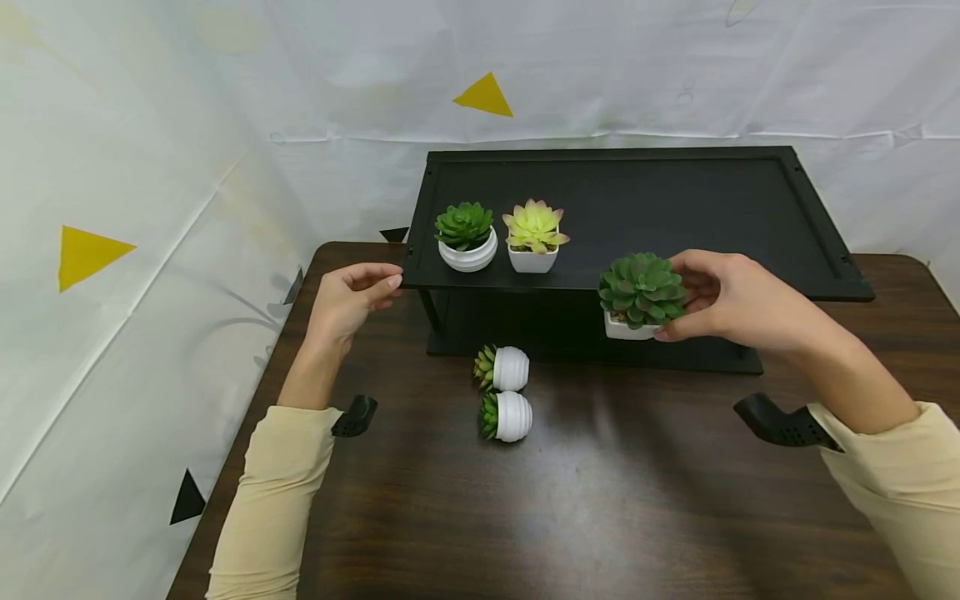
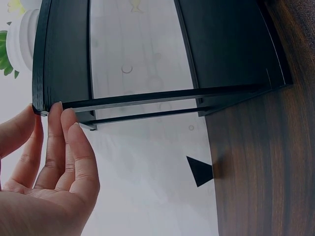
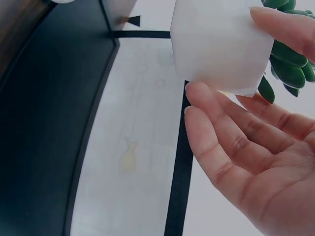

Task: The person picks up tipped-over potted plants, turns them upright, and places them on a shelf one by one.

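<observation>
I judge this placing — right hand (image 1: 738,298) gripping a succulent (image 1: 640,290), left hand (image 1: 341,302) pinching the shelf (image 1: 660,200) — next calling for a level set-down.

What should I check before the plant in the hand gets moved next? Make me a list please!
1. Right hand holds the dark green plant: ok.
2. That plant is leaves-up: ok.
3. Left hand pinches the corner of the black shelf: ok.
4. Bare space on top, right of the yellow-green plant: ok.
5. Held pot clears the shelf's edge: cannot tell.
6. Both table plants standing: not ok, they're on their sides.
</observation>
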A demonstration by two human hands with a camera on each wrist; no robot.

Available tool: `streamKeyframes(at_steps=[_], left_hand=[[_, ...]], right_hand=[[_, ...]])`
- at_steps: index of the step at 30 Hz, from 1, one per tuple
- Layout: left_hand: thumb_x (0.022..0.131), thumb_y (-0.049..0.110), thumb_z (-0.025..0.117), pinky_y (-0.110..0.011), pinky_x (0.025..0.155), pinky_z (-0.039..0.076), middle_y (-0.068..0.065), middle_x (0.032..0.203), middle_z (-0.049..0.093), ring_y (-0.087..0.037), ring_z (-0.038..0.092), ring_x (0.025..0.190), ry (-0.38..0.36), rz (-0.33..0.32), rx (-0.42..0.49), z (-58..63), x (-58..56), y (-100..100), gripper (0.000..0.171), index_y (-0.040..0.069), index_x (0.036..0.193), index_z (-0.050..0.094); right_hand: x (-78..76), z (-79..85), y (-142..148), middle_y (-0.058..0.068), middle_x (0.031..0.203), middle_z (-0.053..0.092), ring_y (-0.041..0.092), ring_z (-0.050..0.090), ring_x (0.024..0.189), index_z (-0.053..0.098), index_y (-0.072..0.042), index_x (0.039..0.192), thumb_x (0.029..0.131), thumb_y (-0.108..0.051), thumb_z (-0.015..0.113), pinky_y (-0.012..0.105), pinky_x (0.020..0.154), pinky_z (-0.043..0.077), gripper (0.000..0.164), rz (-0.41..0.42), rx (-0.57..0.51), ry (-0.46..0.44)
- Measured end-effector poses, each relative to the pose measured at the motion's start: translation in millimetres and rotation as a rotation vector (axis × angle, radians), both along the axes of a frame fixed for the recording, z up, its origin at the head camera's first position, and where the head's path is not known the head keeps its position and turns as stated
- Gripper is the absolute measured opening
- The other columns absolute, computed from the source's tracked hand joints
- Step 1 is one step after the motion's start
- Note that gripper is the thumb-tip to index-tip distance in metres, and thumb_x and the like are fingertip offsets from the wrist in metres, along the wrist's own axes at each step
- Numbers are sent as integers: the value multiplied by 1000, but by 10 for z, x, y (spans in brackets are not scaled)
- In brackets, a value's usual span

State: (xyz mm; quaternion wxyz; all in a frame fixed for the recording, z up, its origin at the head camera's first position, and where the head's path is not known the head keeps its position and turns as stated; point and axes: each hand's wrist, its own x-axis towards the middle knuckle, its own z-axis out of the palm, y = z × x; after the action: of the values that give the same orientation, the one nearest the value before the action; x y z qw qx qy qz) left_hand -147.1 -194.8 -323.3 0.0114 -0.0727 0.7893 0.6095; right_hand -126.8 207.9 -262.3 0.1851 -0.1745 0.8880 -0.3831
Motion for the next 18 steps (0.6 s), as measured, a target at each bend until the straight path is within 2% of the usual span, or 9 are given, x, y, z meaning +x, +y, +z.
streamKeyframes(at_steps=[18], left_hand=[[86, 16, 68, -24, 75, 52, 3, 89, 63, -8, 64, 76, 4, -5, 9, -4, 4, -6, 32, -5, 110, 64]], right_hand=[[-135, 173, -90, 9, 106, 64, 9, 65, 84, 51, -4, 121, 74, -14, 80, 18, 73, 47, 57, -58, 46, 29]])
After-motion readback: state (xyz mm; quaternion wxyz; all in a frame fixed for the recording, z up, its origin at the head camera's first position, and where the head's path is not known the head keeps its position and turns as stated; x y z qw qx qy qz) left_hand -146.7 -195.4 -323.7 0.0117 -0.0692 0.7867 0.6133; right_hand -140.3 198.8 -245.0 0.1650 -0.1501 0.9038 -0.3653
